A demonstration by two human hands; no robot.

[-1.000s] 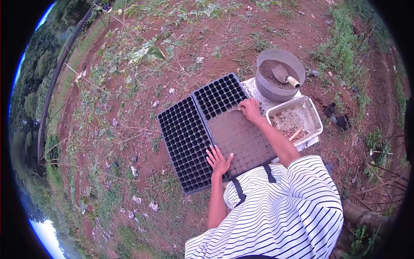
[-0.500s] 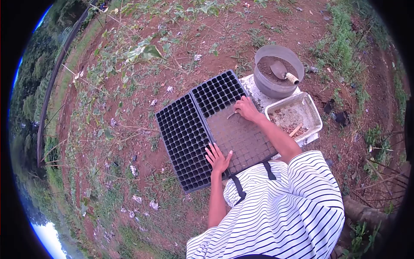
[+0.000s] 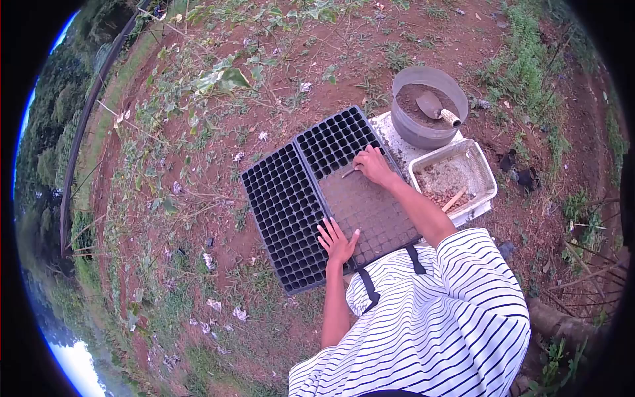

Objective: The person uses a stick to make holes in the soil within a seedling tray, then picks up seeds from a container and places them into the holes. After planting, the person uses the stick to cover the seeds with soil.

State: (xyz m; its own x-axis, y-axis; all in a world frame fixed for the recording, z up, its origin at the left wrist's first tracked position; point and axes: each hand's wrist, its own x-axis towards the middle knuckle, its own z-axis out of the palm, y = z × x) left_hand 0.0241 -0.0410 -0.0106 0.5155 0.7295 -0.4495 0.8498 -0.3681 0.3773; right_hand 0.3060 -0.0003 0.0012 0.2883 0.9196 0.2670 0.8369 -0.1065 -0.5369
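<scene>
My right hand [image 3: 374, 165] is closed on a thin, short stick [image 3: 348, 173], its tip at the edge of the soil in the right seedling tray [image 3: 380, 215]. Brown soil covers the nearer part of that tray, while the cells at its far end show dark and unfilled. With fingers spread, my left hand [image 3: 338, 243] lies flat across the border between the soil-covered tray and the left seedling tray [image 3: 276, 210]. Black bare cells show all over the left tray.
Right of the trays, a round grey tub [image 3: 428, 135] of soil holds a trowel [image 3: 436, 108]. Beside it is a white basket [image 3: 486, 188] with small brown bits and a wooden piece [image 3: 454, 200]. Both stand on a white surface [image 3: 397, 149]. Leafy plants grow beyond.
My right hand has shifted slightly left and toward the far end of the right tray, with the stick. My left hand stays in place on the trays.
</scene>
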